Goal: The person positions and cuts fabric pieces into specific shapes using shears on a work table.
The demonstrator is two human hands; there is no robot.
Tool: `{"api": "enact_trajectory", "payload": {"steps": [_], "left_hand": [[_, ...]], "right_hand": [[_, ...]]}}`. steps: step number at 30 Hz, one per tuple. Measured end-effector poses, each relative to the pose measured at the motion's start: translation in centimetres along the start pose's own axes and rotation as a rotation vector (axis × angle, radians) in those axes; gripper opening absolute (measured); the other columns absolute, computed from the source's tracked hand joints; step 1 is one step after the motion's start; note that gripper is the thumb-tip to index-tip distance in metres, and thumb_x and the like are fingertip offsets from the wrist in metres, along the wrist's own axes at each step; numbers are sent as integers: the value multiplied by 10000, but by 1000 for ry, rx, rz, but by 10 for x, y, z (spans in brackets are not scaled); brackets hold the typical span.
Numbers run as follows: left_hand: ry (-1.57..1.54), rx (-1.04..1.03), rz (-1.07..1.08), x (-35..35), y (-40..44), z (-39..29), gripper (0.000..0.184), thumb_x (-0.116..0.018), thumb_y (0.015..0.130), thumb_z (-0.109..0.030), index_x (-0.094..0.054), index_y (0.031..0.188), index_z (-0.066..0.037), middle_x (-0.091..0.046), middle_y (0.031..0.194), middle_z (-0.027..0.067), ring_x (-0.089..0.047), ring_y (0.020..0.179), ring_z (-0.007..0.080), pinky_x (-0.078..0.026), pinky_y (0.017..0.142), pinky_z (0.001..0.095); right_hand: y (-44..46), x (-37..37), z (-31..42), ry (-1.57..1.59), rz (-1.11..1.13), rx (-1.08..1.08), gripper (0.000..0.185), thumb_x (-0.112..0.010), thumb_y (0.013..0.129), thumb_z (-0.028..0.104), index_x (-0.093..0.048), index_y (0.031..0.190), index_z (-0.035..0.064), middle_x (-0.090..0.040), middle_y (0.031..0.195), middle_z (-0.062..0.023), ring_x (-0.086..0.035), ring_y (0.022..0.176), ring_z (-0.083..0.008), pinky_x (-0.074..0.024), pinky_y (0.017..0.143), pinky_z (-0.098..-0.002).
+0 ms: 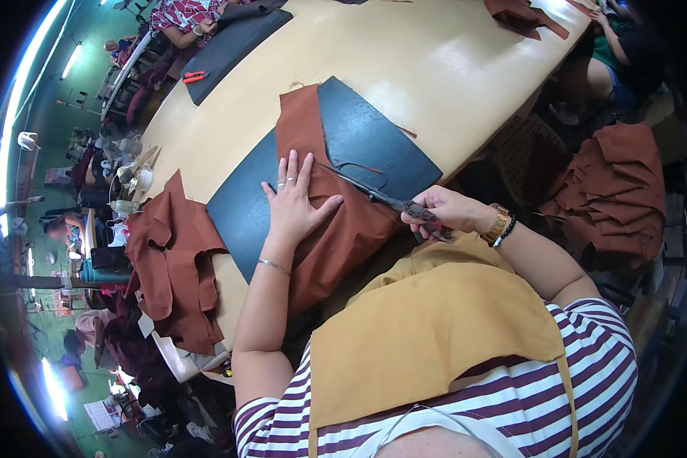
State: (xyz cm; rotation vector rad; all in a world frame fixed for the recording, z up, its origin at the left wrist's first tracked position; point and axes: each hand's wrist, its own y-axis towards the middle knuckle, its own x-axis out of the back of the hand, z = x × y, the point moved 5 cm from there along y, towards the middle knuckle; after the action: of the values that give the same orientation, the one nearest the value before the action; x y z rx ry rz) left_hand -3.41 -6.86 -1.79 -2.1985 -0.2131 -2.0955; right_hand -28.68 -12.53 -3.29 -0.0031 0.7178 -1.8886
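"One check over my remote link: the right grip (452,214)?"

"I see it closed around the wrapped handles of the scissors (386,199), blades at the edge of the brown cloth (340,248)."

"And the left grip (293,200)?"

"Spread flat on the cloth, which lies over a blue-black board (382,133) on the counter (404,65)."

"Farther off?"

"I make out a red tool (195,77) on another dark board (233,53)."

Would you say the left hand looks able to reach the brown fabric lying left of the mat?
Probably yes: only bare dark mat seems to lie between the left hand and that brown fabric.
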Motion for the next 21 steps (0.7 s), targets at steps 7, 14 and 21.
{"api": "enact_trajectory", "payload": {"steps": [7,14,21], "left_hand": [[-22,31,3,1,-3,0,963,-569,723,-715,-269,1474,-194,-161,1553,108,-159,1424,330,-138,1016,724],[-2,72,6,0,-10,-8,953,-567,732,-708,-280,1470,-176,-166,1547,129,-149,1423,342,-139,1011,728],[-57,173,-47,8,-22,-15,899,-533,762,-703,-321,1451,-165,-200,1534,142,-171,1418,333,-122,1021,723]], "right_hand": [[-4,-2,-6,7,-5,41,295,-645,894,292,-613,744,40,-570,648,9,-561,557,-65,-478,547,-220],[0,-5,-4,28,-25,22,299,-670,877,318,-610,731,64,-589,658,5,-560,557,-66,-454,523,-210],[-5,-6,-5,17,-52,42,283,-673,871,317,-617,760,63,-593,636,-1,-555,543,-61,-421,490,-197]]}}
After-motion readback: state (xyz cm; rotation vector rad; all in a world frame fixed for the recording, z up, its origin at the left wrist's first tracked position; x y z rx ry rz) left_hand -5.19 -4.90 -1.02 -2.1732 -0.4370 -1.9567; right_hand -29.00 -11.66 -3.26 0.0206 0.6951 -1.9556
